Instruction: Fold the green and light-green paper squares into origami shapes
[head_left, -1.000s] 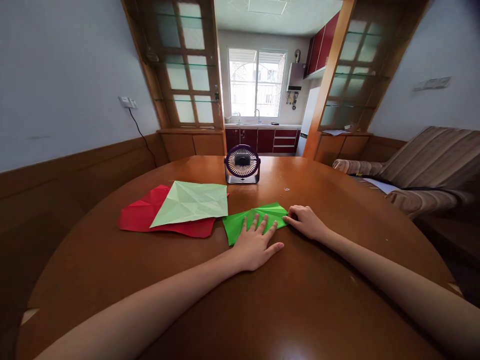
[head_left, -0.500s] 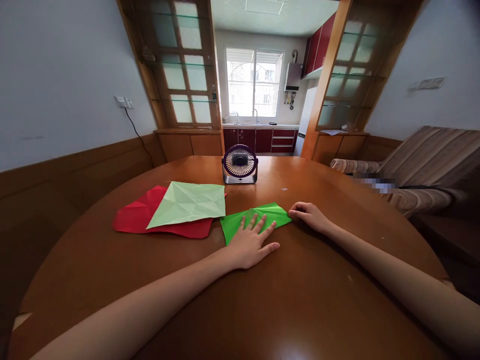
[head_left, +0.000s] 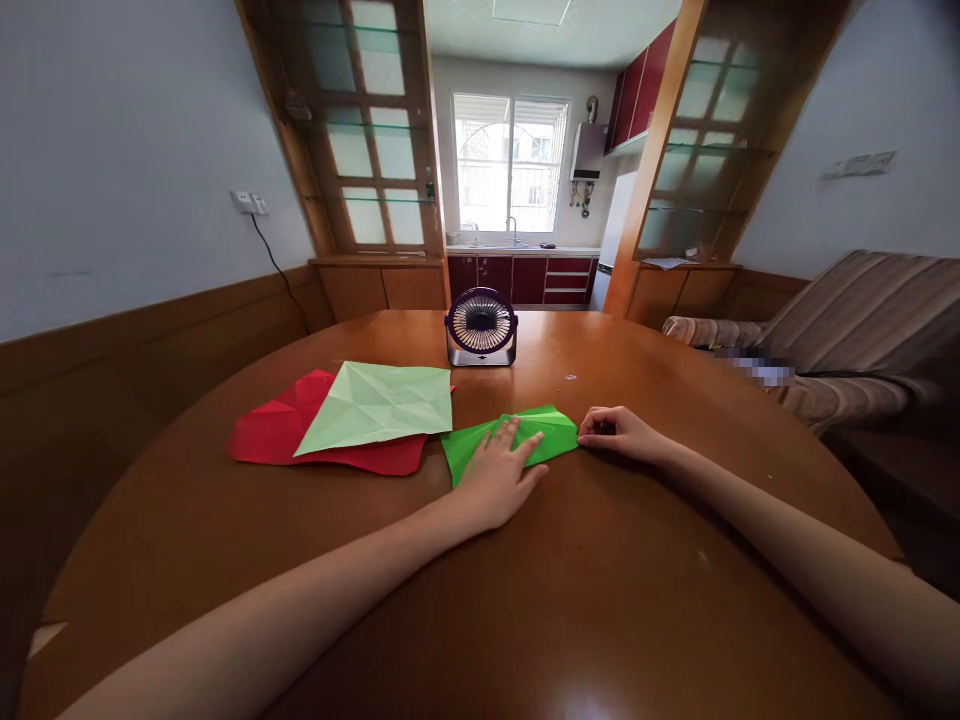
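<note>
A bright green sheet of paper, folded, lies on the table in front of me. My left hand rests flat across its left and middle part, fingers stretched out and pointing away, hiding some of the paper. At the sheet's right corner, my right hand has its thumb and fingers pinched together on the tip. Left of these lies a pale green creased sheet on top of a red sheet; neither hand touches them.
A small round desk fan stands beyond the papers on the brown table. A striped armchair is off to the right. Past the far edge are wooden cabinets and a kitchen window.
The fingers of my left hand have drawn closer together and bent a little on the green paper. My right hand stays at the right corner, its fingers slightly shifted.
</note>
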